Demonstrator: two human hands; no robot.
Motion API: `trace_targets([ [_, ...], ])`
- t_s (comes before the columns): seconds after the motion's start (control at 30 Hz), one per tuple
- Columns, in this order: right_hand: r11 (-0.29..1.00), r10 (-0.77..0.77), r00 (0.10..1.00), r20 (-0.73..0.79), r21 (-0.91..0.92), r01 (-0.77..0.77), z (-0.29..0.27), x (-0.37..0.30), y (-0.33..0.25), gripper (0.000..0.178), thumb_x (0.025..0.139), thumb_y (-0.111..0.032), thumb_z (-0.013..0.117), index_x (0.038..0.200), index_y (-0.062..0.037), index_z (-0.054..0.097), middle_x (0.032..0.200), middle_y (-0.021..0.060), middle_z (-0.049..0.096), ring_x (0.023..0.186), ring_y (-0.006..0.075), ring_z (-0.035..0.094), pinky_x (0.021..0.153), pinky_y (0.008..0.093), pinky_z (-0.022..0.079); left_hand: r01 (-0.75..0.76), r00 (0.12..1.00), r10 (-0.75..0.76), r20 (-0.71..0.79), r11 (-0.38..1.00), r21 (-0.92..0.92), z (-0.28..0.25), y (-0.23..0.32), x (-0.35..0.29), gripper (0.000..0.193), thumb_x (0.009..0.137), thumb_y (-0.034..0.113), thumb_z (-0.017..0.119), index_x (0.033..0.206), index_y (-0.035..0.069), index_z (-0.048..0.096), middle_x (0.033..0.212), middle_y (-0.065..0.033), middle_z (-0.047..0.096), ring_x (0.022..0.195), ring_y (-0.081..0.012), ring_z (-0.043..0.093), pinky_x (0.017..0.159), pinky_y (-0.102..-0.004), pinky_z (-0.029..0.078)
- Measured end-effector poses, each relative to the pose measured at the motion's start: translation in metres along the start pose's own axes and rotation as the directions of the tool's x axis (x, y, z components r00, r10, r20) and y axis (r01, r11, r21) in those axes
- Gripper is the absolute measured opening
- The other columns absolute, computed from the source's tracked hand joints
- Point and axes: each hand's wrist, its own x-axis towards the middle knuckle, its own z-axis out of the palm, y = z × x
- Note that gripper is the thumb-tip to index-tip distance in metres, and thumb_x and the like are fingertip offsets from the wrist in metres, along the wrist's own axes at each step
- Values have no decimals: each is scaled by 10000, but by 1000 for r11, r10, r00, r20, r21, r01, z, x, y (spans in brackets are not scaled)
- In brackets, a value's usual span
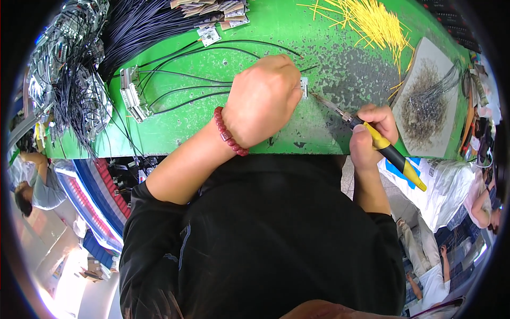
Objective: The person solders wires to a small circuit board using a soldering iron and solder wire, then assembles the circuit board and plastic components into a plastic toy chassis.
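My left hand [268, 101], with a red bead bracelet at the wrist, is closed over black wires [196, 89]. These run to a silvery metal connector [134, 95] lying at the left. Its fingertips are mostly hidden under the hand. A small white circuit board [304, 87] shows just beyond them. My right hand [369, 135] is closed round the yellow and black handle of a soldering iron [393, 156]. The iron slants up to the left, and its tip is close to the small board; I cannot tell if they touch.
The green worktop [196, 135] is worn. A tangled heap of metal connectors with cables [69, 69] lies at left, a bundle of black cables [143, 32] behind. Thin yellow sticks [377, 24] lie far right, near a soiled pale board [425, 101] bearing thin wire. Other people are nearby.
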Motion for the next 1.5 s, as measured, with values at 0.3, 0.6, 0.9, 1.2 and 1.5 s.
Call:
trace_targets([
  [0.3, 1000, 3, 998, 64, -12, -2, -1, 2, -2, 223, 794, -143, 706, 886, -17, 547, 794, 31, 528, 663, 84, 445, 587, 235, 351, 8, 1000, -9, 26, 1000, 30, -1, 1, 1, 82, 727, 23, 675, 729, 5, 595, 807, -124, 616, 770, -324, 607, 676, -391, 503],
  [0.6, 999, 40, 995, 94, -6, -40, -3, 1, -1, 191, 781, -95, 675, 886, -14, 538, 798, 43, 532, 663, 90, 443, 584, 236, 344, 9, 999, -10, 34, 999, 41, -1, 1, 2, 80, 721, 20, 671, 722, 3, 593, 807, -120, 616, 771, -323, 608, 676, -391, 505],
  [0.9, 999, -51, 999, 12, 20, 51, -4, -1, 4, 234, 794, -148, 701, 885, -11, 533, 817, 55, 529, 687, 103, 450, 604, 244, 352, 8, 999, -10, 43, 999, 49, -1, 2, 2, 76, 729, 28, 663, 721, 3, 592, 799, -120, 610, 771, -322, 607, 676, -394, 504],
  [1.2, 1000, -13, 1000, 25, 27, 12, -2, 0, 1, 219, 789, -121, 695, 889, -15, 532, 804, 31, 504, 674, 92, 430, 594, 242, 338, 22, 995, -28, 93, 997, 72, -4, 4, 7, 82, 739, 28, 642, 700, -3, 577, 774, -132, 594, 731, -341, 595, 644, -409, 493],
  [1.5, 999, 38, 998, 42, 1, -38, 1, 2, -3, 224, 784, -124, 706, 898, -27, 539, 772, 9, 509, 649, 70, 420, 581, 226, 328, -2, 982, -30, 184, 986, 168, -9, 6, 14, 80, 752, 57, 605, 702, -3, 586, 795, -142, 599, 740, -369, 591, 641, -443, 489],
])
